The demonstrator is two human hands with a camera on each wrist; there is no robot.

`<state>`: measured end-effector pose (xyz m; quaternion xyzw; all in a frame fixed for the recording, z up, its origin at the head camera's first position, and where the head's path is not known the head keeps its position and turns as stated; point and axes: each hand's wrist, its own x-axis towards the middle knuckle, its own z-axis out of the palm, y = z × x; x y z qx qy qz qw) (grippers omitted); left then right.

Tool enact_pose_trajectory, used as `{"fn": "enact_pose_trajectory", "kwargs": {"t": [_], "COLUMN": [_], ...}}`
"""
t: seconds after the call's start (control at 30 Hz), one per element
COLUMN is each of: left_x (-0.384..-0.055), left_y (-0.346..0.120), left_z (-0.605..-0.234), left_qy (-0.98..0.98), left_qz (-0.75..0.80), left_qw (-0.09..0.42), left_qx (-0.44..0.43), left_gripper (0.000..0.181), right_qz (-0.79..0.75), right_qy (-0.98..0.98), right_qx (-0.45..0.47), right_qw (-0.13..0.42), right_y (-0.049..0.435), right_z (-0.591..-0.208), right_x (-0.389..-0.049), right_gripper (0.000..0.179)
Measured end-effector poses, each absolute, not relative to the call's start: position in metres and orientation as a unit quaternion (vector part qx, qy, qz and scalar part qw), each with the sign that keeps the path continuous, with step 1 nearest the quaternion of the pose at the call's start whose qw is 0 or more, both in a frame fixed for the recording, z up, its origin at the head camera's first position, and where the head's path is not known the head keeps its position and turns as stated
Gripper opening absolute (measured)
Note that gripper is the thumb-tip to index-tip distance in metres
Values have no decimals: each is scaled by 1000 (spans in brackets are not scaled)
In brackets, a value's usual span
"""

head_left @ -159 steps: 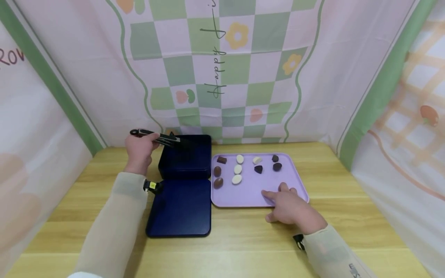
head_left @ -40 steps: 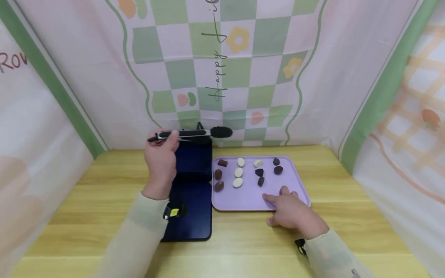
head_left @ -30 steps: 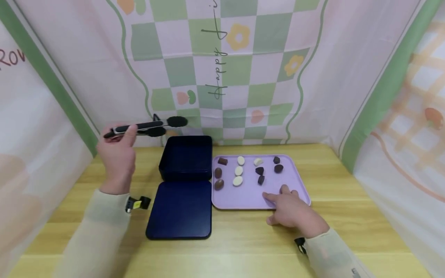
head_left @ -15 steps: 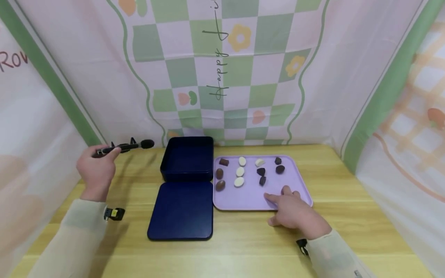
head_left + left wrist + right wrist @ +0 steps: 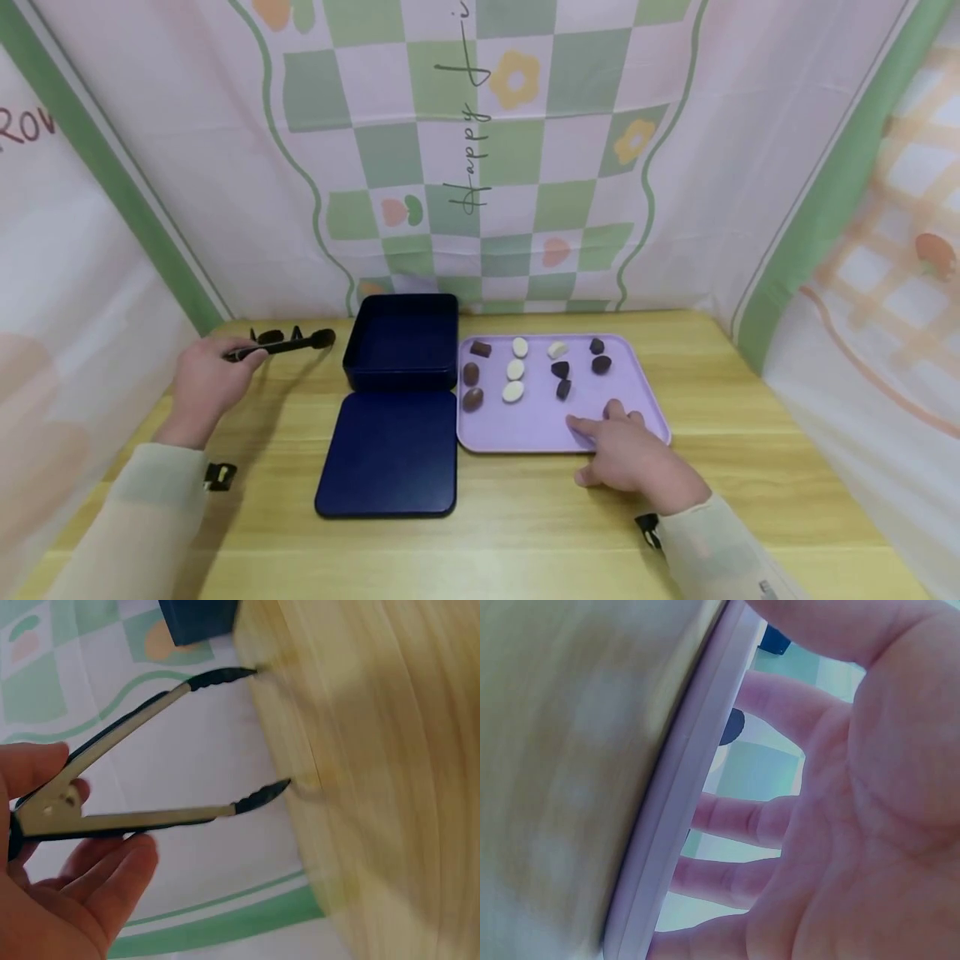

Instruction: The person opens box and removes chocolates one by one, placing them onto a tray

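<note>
My left hand (image 5: 213, 375) grips black-and-silver tongs (image 5: 288, 344) left of the dark blue box. In the left wrist view the two arms of the tongs (image 5: 157, 817) stand spread with nothing between them, tips close over the table's far edge. My right hand (image 5: 633, 454) rests its fingertips on the front right of a lilac tray (image 5: 525, 429), fingers extended, the thumb outside the rim. On the tray, in columns, lie chocolates: brown ones (image 5: 472, 398) at left, white ovals (image 5: 515, 369), then a cream piece (image 5: 557, 350) and several dark ones (image 5: 602, 364).
The deep, dark blue box (image 5: 401, 375) stands open at the back, against the tray's left side. Its flat lid (image 5: 386, 454) lies in front of it. A patterned cloth (image 5: 510, 150) hangs behind the wooden table (image 5: 525, 525).
The tongs, first in the box, passed above it towards the tray, then went left and down close over the table. One more dark chocolate lies on the tray. My right hand stayed put.
</note>
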<state>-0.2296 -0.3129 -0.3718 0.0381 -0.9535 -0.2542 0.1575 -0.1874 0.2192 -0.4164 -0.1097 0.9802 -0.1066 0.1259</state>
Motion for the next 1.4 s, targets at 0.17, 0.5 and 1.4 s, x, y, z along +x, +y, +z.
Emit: {"fn": "enact_pose_trajectory", "kwargs": {"t": [0.17,0.5,1.4], "left_x": [-223,-218,-198], "left_y": [-316,-317,-315], "left_z": [-374,-371,-400], "left_qy": [-976,-988,-992], "left_qz": [-188,-131,-66], "left_qw": [113,71,-10], "left_qx": [-11,-41,-109], "left_gripper": [46,41,58], "right_qz": [-105,-103,-104], "right_qy": [980,981,981], "right_qx": [-105,-112,-109], "right_qw": [131,121,122], "right_y": [221,219,220], "right_z": [-420,-417,-420], "right_x": [-187,-190,-190], "right_gripper": [82,82,83]}}
